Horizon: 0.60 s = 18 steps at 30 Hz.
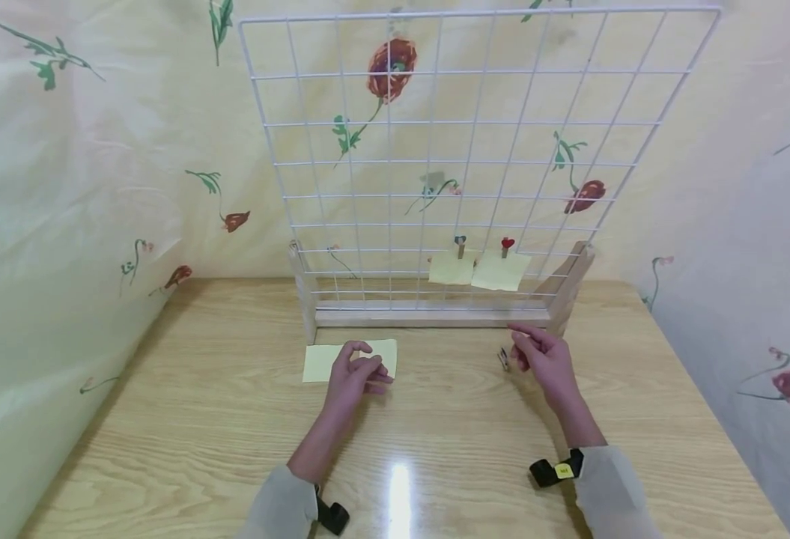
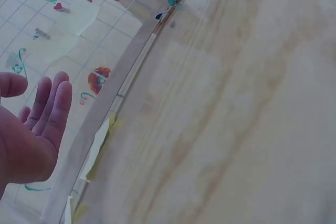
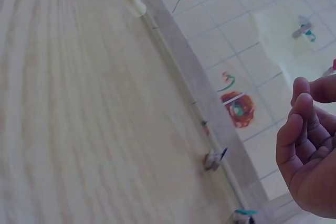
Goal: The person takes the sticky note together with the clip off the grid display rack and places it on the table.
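Observation:
My left hand (image 1: 354,378) hovers over two pale yellow paper notes (image 1: 320,364) lying on the table, its fingers loosely bent and holding nothing. In the left wrist view the left hand (image 2: 31,129) has its fingers apart from the notes (image 2: 98,148). My right hand (image 1: 544,359) is beside small clothespins (image 1: 503,359) on the table, fingers partly curled and nothing visible between them. The right wrist view shows the right hand (image 3: 312,145) and, apart from it, a clothespin (image 3: 214,159) near the rack's base.
A white wire grid (image 1: 428,161) leans back in a wooden stand (image 1: 435,317). Two yellow notes (image 1: 500,273) hang low on it, one under a red heart clothespin (image 1: 506,245), the other under a blue one (image 1: 460,245). Flowered cloth (image 1: 98,187) surrounds the wooden table (image 1: 199,442).

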{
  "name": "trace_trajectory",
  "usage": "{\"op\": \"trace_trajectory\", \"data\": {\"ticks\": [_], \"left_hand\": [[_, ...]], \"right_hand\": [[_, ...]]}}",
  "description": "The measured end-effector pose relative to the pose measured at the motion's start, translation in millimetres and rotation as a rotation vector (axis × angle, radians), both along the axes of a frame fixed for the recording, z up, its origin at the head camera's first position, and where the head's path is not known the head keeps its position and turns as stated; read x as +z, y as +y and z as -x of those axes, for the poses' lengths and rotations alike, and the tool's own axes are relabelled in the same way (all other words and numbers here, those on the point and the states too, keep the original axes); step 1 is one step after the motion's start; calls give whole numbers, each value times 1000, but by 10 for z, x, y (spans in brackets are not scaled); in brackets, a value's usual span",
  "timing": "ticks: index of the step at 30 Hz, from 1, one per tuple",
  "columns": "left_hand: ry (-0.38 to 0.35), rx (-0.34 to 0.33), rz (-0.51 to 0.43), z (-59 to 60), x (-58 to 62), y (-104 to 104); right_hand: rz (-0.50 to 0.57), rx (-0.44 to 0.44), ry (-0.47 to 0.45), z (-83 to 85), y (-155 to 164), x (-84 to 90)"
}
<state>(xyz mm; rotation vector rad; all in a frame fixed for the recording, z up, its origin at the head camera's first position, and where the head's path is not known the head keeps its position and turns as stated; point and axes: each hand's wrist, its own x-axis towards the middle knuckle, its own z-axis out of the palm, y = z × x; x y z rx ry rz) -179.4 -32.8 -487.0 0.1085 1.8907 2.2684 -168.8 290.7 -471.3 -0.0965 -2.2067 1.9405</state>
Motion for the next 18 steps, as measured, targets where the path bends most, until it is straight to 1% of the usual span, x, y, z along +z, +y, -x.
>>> {"op": "trace_trajectory", "data": {"ticks": [8, 14, 18], "left_hand": [[15, -22, -9, 8, 38, -9], [33, -51, -28, 5, 66, -4], [33, -72, -46, -12, 91, -14]], "right_hand": [[38, 51, 16, -42, -63, 152], [15, 82, 37, -82, -100, 243], [53, 120, 56, -107, -146, 274]]}}
